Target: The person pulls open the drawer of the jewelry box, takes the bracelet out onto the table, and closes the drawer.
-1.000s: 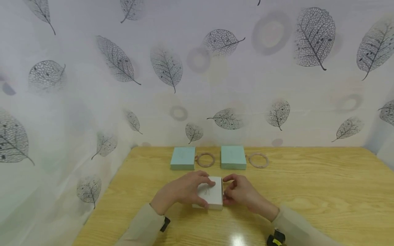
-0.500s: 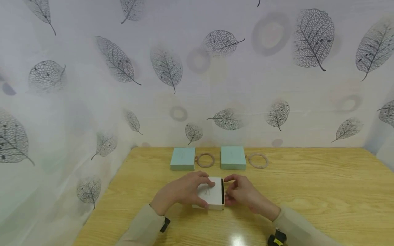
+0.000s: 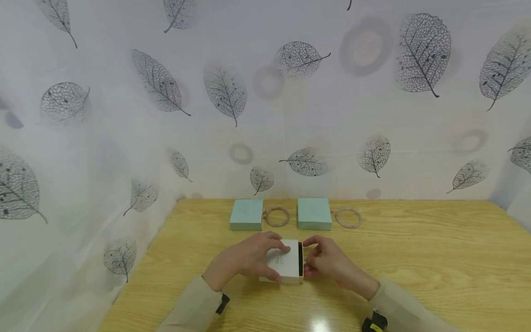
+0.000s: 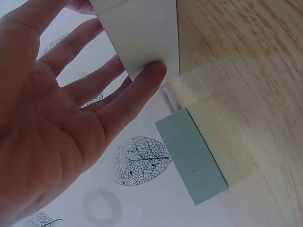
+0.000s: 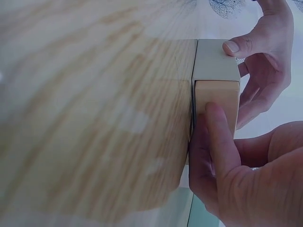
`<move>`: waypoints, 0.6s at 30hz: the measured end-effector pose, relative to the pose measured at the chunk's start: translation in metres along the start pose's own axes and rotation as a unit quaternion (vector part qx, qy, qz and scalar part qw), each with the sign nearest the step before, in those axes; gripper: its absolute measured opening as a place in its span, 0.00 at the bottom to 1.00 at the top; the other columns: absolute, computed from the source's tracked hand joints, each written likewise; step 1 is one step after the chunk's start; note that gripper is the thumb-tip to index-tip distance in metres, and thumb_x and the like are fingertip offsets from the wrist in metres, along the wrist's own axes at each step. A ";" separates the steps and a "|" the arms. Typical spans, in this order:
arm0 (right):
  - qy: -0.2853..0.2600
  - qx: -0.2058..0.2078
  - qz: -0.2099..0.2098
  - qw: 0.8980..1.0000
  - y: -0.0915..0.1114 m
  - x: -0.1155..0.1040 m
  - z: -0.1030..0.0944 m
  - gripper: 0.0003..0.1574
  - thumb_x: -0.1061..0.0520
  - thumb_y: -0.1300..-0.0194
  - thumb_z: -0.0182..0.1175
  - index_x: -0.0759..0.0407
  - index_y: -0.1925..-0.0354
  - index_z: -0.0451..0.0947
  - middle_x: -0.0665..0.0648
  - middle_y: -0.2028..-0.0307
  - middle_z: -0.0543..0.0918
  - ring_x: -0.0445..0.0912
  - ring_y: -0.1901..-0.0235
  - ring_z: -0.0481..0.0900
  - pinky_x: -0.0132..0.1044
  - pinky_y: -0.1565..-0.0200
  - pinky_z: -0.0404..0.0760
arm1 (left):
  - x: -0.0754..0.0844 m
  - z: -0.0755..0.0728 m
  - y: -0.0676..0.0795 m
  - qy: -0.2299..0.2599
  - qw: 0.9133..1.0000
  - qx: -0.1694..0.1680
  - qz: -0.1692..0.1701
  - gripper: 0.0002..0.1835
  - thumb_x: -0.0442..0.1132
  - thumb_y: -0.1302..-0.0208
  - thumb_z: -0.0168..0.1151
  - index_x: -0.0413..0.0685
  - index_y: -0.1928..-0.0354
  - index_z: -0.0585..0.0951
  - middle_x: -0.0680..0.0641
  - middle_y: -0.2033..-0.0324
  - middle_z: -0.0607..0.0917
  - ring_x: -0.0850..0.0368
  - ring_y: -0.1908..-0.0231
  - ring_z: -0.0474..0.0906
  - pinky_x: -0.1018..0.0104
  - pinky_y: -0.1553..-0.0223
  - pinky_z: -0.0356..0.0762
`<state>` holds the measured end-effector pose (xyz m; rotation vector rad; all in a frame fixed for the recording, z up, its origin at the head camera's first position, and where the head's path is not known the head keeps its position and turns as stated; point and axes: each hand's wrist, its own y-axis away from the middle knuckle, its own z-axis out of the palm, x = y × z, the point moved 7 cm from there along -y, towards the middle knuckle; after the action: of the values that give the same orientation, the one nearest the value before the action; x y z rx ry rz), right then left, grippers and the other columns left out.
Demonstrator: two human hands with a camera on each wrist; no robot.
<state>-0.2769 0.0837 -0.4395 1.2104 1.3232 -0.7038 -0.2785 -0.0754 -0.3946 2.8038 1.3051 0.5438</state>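
Observation:
A small white drawer-style box [image 3: 288,265] lies on the wooden table. From its right end an inner drawer [image 5: 229,92] sticks out a little, and a dark strip shows behind the drawer's end wall. My left hand [image 3: 246,257] grips the box's outer sleeve from the left, with the thumb on the near side [image 4: 147,38] and fingers over the top and far side. My right hand [image 3: 327,262] is at the drawer end with its fingers curled. In the right wrist view a fingertip of it lies on the drawer's end face; the exact pinch is partly hidden.
Behind the hands stand two light-green boxes, one on the left [image 3: 247,214] and one on the right [image 3: 314,213]. A pale ring-shaped bangle [image 3: 277,216] lies between them, and another bangle [image 3: 349,217] right of the second box. A leaf-patterned curtain [image 3: 265,115] borders the table.
The drawer has slid slightly out of the sleeve to the right, uncovering a dark strip. My right hand has shifted a little right with it; my left hand holds its place.

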 end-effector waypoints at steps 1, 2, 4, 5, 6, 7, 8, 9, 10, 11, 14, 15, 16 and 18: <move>0.000 -0.001 -0.001 1.000 0.000 0.000 0.000 0.24 0.74 0.38 0.50 0.70 0.43 0.64 0.63 0.68 0.75 0.48 0.72 0.82 0.42 0.67 0.85 | 0.000 0.000 0.000 -0.001 1.000 0.000 0.001 0.35 0.62 0.54 0.71 0.65 0.41 0.76 0.55 0.42 0.74 0.59 0.44 0.70 0.63 0.42 0.71; -0.001 -0.002 -0.002 1.000 0.000 0.000 0.000 0.24 0.74 0.38 0.50 0.70 0.43 0.64 0.63 0.68 0.75 0.48 0.72 0.82 0.42 0.67 0.85 | 0.000 0.000 0.000 -0.003 1.000 0.001 0.002 0.35 0.62 0.54 0.70 0.65 0.41 0.76 0.55 0.42 0.74 0.59 0.44 0.70 0.63 0.42 0.71; -0.003 -0.004 -0.003 1.000 0.000 0.000 0.000 0.24 0.74 0.38 0.50 0.71 0.43 0.64 0.63 0.68 0.75 0.48 0.72 0.82 0.42 0.66 0.85 | 0.000 0.000 0.000 -0.003 1.000 0.002 0.003 0.35 0.62 0.55 0.70 0.65 0.41 0.76 0.55 0.42 0.74 0.59 0.43 0.70 0.63 0.41 0.71; -0.003 -0.003 -0.004 1.000 0.000 0.000 0.000 0.24 0.74 0.38 0.50 0.71 0.43 0.64 0.63 0.68 0.75 0.48 0.72 0.82 0.42 0.67 0.85 | 0.000 0.001 0.000 -0.004 1.000 0.002 0.003 0.35 0.62 0.55 0.70 0.65 0.41 0.76 0.55 0.42 0.74 0.59 0.43 0.70 0.63 0.41 0.70; -0.004 -0.003 -0.005 1.000 0.000 0.000 0.000 0.24 0.74 0.38 0.50 0.71 0.43 0.64 0.63 0.69 0.75 0.48 0.72 0.82 0.42 0.66 0.85 | 0.000 0.001 0.000 -0.003 1.000 0.002 0.004 0.35 0.62 0.55 0.70 0.65 0.41 0.76 0.55 0.41 0.74 0.59 0.43 0.70 0.63 0.41 0.70; -0.004 -0.003 -0.005 1.000 0.000 0.001 0.000 0.24 0.74 0.38 0.50 0.71 0.43 0.64 0.62 0.69 0.75 0.48 0.72 0.82 0.42 0.66 0.85 | 0.000 0.001 0.000 -0.003 1.000 0.002 0.004 0.35 0.62 0.55 0.71 0.65 0.41 0.76 0.55 0.42 0.74 0.59 0.43 0.70 0.63 0.41 0.70; -0.004 -0.002 -0.005 1.000 0.000 0.001 0.000 0.24 0.74 0.38 0.50 0.71 0.43 0.64 0.62 0.69 0.75 0.48 0.72 0.82 0.42 0.66 0.85 | 0.000 0.001 0.000 -0.002 1.000 0.002 0.004 0.35 0.62 0.55 0.71 0.65 0.41 0.76 0.55 0.42 0.74 0.59 0.43 0.70 0.63 0.41 0.70; -0.004 0.000 -0.005 1.000 0.001 0.001 -0.001 0.24 0.74 0.38 0.50 0.71 0.43 0.64 0.62 0.69 0.75 0.48 0.72 0.82 0.42 0.67 0.85 | 0.000 0.001 0.000 -0.001 1.000 0.002 0.004 0.35 0.62 0.54 0.71 0.65 0.41 0.76 0.54 0.42 0.74 0.59 0.43 0.70 0.63 0.41 0.70; -0.003 0.001 -0.005 1.000 0.001 0.001 -0.001 0.24 0.74 0.38 0.50 0.71 0.43 0.64 0.63 0.69 0.75 0.48 0.72 0.82 0.42 0.67 0.85 | 0.000 0.001 0.000 0.000 1.000 0.003 0.004 0.35 0.61 0.55 0.71 0.65 0.41 0.76 0.54 0.42 0.74 0.59 0.44 0.70 0.63 0.41 0.70; -0.003 0.003 -0.004 1.000 0.001 0.001 -0.001 0.24 0.74 0.38 0.50 0.71 0.43 0.64 0.63 0.69 0.75 0.48 0.72 0.82 0.42 0.67 0.85 | 0.000 0.001 0.000 0.001 1.000 0.003 0.004 0.35 0.61 0.55 0.71 0.64 0.41 0.76 0.54 0.42 0.74 0.59 0.44 0.70 0.63 0.41 0.70; 0.000 0.007 -0.002 1.000 0.002 0.001 -0.002 0.24 0.74 0.38 0.50 0.70 0.43 0.64 0.63 0.68 0.75 0.48 0.72 0.82 0.42 0.67 0.85 | 0.000 0.000 0.000 0.005 1.000 0.004 0.004 0.35 0.61 0.55 0.71 0.64 0.41 0.76 0.54 0.41 0.74 0.59 0.44 0.70 0.63 0.41 0.71; 0.001 0.007 -0.002 1.000 0.002 0.001 -0.003 0.24 0.74 0.38 0.50 0.70 0.43 0.64 0.63 0.68 0.75 0.48 0.72 0.82 0.42 0.67 0.85 | 0.000 0.000 0.000 0.005 1.000 0.004 0.003 0.35 0.61 0.56 0.71 0.64 0.41 0.76 0.54 0.41 0.74 0.60 0.44 0.70 0.62 0.41 0.71; 0.003 0.007 -0.002 1.000 0.002 0.001 -0.003 0.24 0.74 0.38 0.50 0.70 0.43 0.65 0.63 0.68 0.75 0.48 0.72 0.82 0.41 0.67 0.85 | 0.001 0.000 0.000 0.006 1.000 0.005 0.003 0.35 0.61 0.56 0.71 0.64 0.42 0.76 0.54 0.41 0.74 0.60 0.44 0.70 0.62 0.41 0.71; 0.002 0.006 -0.004 1.000 0.002 0.001 -0.003 0.24 0.75 0.38 0.50 0.70 0.43 0.65 0.63 0.68 0.75 0.48 0.72 0.82 0.42 0.67 0.85 | 0.001 0.000 0.001 0.004 1.000 0.005 0.001 0.35 0.62 0.56 0.71 0.65 0.42 0.76 0.54 0.41 0.74 0.60 0.44 0.70 0.62 0.41 0.71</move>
<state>-0.2756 0.0879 -0.4391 1.2178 1.3304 -0.7165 -0.2776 -0.0755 -0.3941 2.8147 1.3106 0.5511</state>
